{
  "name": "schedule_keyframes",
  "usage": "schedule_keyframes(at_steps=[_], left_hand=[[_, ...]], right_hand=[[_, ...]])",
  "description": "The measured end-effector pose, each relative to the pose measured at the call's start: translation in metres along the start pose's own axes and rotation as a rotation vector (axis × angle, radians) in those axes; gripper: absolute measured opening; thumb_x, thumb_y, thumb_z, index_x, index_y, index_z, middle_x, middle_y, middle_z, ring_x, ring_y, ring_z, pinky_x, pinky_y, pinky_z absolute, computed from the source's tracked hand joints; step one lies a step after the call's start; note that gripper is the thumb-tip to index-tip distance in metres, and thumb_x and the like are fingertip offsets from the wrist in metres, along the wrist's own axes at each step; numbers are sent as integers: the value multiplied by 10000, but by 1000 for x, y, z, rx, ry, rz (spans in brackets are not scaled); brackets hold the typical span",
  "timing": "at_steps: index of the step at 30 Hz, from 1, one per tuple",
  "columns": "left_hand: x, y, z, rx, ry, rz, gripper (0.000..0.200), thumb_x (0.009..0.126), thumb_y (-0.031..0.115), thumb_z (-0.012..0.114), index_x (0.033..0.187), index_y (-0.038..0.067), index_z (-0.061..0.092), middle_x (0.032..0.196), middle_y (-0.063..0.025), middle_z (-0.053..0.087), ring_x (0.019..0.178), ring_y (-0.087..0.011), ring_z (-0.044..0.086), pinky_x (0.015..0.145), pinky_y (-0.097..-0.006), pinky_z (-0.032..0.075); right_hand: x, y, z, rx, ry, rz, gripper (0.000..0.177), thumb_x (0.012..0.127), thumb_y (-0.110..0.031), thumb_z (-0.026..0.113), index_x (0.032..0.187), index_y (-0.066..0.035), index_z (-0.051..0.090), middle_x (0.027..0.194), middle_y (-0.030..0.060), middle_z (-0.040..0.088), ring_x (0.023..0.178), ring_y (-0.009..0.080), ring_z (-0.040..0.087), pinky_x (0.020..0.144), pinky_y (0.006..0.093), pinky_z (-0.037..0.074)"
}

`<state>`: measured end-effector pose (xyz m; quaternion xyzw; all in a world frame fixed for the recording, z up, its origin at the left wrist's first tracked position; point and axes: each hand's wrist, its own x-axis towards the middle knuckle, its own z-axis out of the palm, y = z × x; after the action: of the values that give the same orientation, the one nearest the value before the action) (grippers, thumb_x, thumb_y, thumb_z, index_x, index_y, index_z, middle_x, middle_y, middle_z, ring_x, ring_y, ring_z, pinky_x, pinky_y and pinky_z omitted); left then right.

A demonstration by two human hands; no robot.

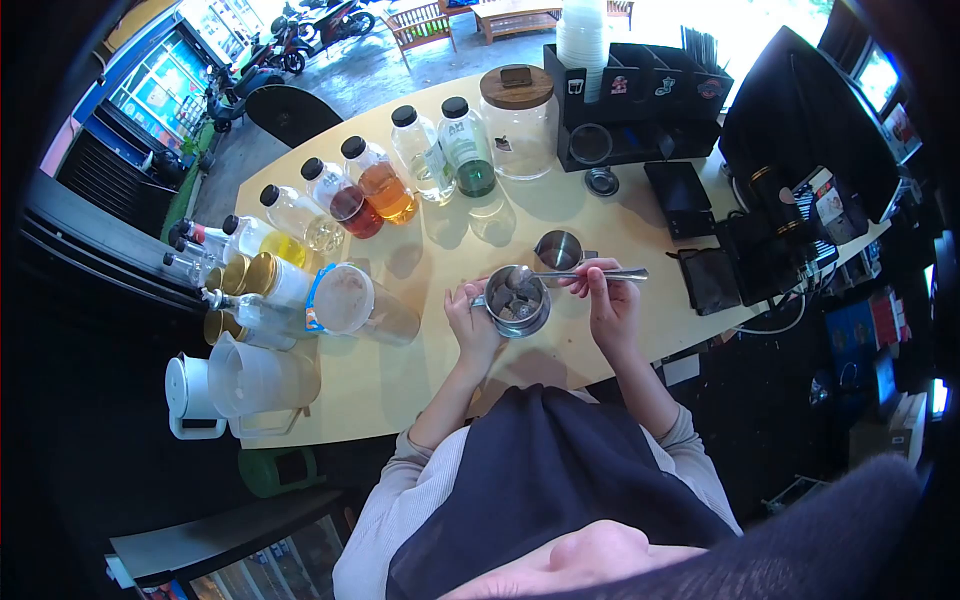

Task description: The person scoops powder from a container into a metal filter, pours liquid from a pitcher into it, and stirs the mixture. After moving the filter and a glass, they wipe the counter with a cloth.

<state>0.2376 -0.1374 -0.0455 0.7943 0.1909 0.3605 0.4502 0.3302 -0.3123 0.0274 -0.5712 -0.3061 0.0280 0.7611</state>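
My left hand (471, 322) is closed on the handle side of a metal mug (520, 325) that holds grey, chunky pieces resembling ice cubes. From the right, my right hand (610, 300) grips a metal spoon (560, 274) by its handle, thumb and fingers pinched around it. The spoon lies nearly level, its bowl over the mug's far inner edge. Just behind the spoon stands a second metal cup (560, 245), upright on the pale table (450, 380).
Several black-capped bottles (388, 192) curve along the table's far left edge. A lidded tub (345, 300) and plastic pitchers (262, 378) stand at left. Behind are a wooden-lidded jar (518, 125) and black organizer (640, 120); a monitor (800, 120) is at right.
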Motion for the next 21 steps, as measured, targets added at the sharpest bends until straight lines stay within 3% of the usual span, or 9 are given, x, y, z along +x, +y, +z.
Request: schedule_keyframes(at_steps=[5,15,21], left_hand=[[6,10,-2,-37,14,-32,613,1075,377,241,952,39,737,979,-135,722,990,-328,646,1145,-597,158],[22,12,-10,-97,55,-18,643,1068,394,254,914,2,740,949,-165,726,948,-362,654,1117,-565,224],[29,13,-17,-132,-1,-60,649,1077,387,218,995,20,747,875,-155,733,936,-367,652,1122,-564,230]], right_hand=[[-3,1,-3,91,-2,33,209,1058,-177,498,1034,-5,614,910,81,714,769,74,605,705,209,471],[-6,-15,0,114,-59,19,306,1077,-265,452,1081,-11,622,955,91,738,777,70,589,708,211,461],[-6,-25,3,101,-56,-14,325,1078,-275,448,1090,-4,628,968,99,746,762,67,591,697,209,459]])
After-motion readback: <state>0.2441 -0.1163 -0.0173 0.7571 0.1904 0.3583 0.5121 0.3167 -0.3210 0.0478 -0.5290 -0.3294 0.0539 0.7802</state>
